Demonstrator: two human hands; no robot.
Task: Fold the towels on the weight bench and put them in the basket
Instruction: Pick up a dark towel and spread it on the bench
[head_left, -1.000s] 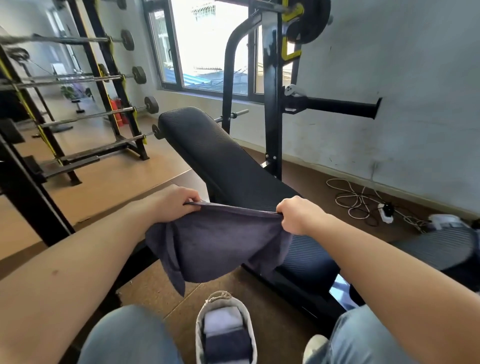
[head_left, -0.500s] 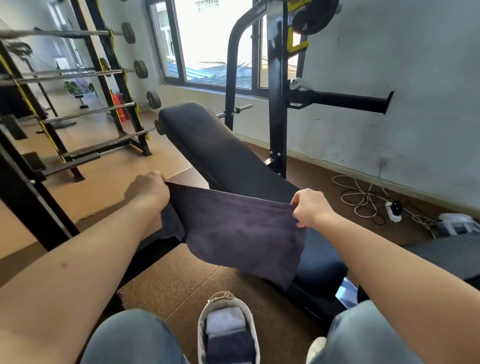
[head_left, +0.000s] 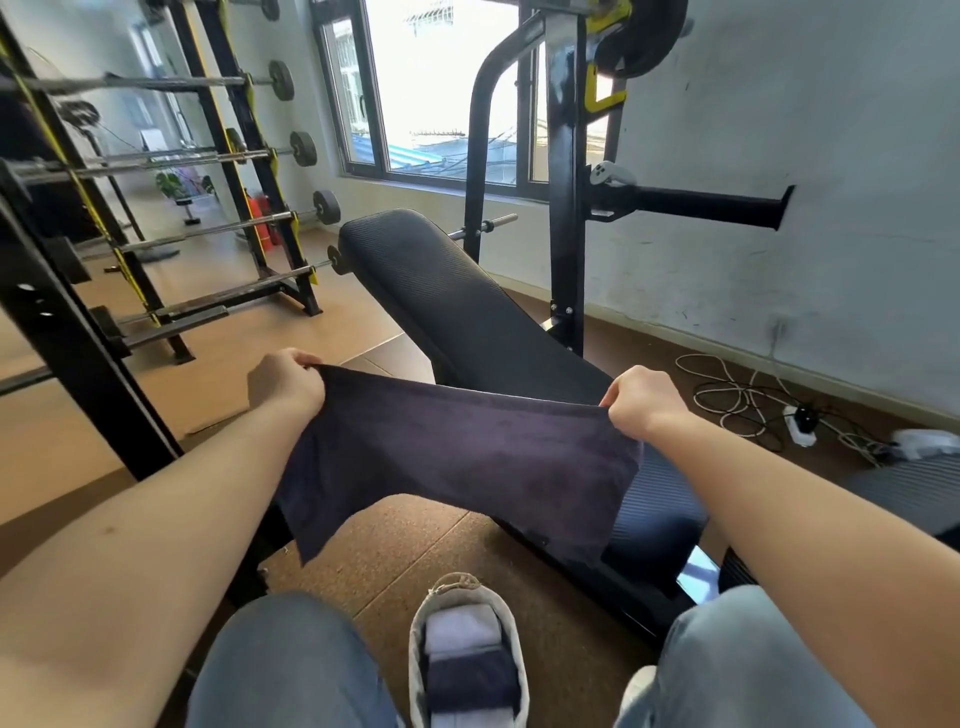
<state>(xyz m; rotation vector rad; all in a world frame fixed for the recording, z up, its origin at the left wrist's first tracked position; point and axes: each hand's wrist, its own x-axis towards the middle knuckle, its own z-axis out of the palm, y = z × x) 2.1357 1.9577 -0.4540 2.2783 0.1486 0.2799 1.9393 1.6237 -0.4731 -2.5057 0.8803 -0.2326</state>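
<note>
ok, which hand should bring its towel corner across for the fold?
Left, probably. The left hand pinches its corner of the dark towel out over the floor, while the right hand holds its corner above the weight bench, so folding rightward lands on it.

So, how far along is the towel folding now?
Done: folded towels, white and dark, lie in the basket. In hand: left hand and right hand grip the top corners of a dark towel, spread, not yet folded. Left: fold it and put it in; no other loose towel shows on the bench.
</note>
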